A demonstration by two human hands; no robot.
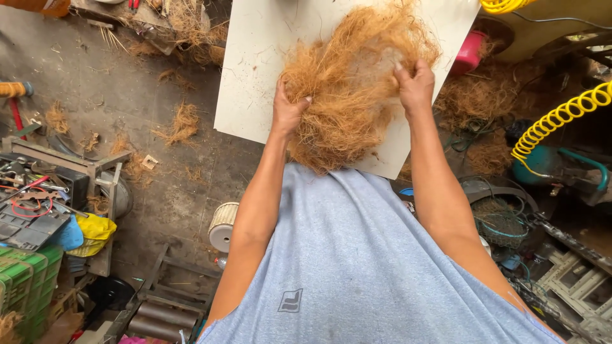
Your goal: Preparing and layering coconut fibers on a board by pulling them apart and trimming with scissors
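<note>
Fibre mass [350, 89] on the white surface [255, 70] | my left hand [288, 109] clamped on its left edge | my right hand [415, 86] clamped on its right edge | yellow coiled hose [558, 118] well right of it

Shirt mark [290, 300]: a small dark-grey square emblem printed on the blue-grey shirt, low on the chest, slightly tilted.
Crates [25, 280]: green plastic lattice crates stacked at the bottom left corner, beside the cluttered tool bench; what they hold cannot be told.
Card scrap [150, 162]: a small pale, roughly square piece lying flat on the grey floor, left of the white board, among loose fibres.
Pink tub [468, 54]: a round pink plastic container at the top right, just beside the white board's right edge, partly hidden by it.
</note>
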